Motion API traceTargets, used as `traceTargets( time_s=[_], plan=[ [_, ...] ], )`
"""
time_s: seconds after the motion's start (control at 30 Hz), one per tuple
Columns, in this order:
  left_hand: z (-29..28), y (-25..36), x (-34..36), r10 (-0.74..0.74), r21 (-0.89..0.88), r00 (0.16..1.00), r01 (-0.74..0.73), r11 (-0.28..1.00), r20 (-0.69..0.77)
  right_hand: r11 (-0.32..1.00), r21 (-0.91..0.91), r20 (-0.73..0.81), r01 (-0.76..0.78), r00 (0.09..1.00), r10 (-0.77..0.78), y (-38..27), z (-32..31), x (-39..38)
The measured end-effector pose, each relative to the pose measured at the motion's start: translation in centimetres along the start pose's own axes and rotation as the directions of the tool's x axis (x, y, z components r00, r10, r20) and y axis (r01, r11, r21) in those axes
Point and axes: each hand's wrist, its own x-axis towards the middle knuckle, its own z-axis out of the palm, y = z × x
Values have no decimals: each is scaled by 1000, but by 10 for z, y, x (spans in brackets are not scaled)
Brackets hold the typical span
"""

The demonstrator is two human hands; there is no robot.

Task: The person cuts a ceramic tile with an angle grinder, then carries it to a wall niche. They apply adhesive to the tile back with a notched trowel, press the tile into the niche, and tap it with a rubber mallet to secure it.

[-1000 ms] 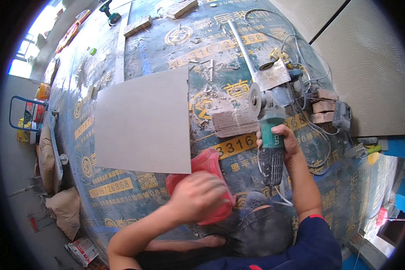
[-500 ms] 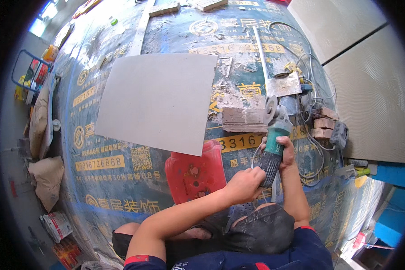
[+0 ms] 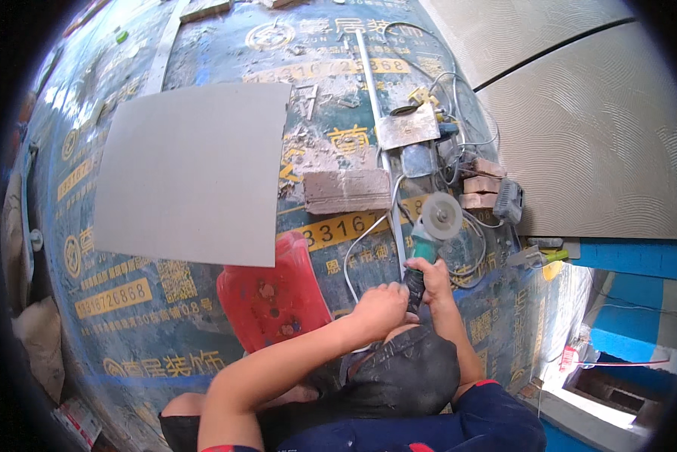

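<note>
An angle grinder (image 3: 424,249) with a green body, dark rear grip and pale round disc (image 3: 441,215) is held in front of my knee, disc end pointing away from me. The disc's flat face shows toward the camera. My right hand (image 3: 430,280) is wrapped round the body behind the disc. My left hand (image 3: 385,307) is closed on the grinder's rear end, its fingertips partly hidden. Nearby to the left is a red plastic stool (image 3: 274,297), one edge under a large grey tile (image 3: 192,173). A pale cord (image 3: 348,264) loops beside the grinder.
Beyond the grinder lie a dusty block (image 3: 346,191), a long metal strip (image 3: 370,75) and a square metal plate (image 3: 410,126). Several stacked brick pieces (image 3: 480,184) and a grey charger-like box (image 3: 509,201) stand to the right, among cables. Large ridged panels (image 3: 594,135) lie far right.
The grinder has come back toward my knee and turned, so its disc now shows its flat face. Both hands stay on it. The view has swung to the right.
</note>
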Motion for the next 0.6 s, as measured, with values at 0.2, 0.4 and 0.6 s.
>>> traceTargets(
  time_s=[0.2,0.4,0.6],
  plan=[
    [-207,-12,-52,391,418,855,-236,877,-340,955,-294,-156,48,983,-98,52,-98,67],
    [-286,-101,-73,-161,655,820,542,527,-549,728,-678,-130,102,958,-255,40,-137,102],
    [-311,-119,-23,24,675,845,409,614,-535,736,-657,-6,160,976,-218,40,-151,129]
  ],
)
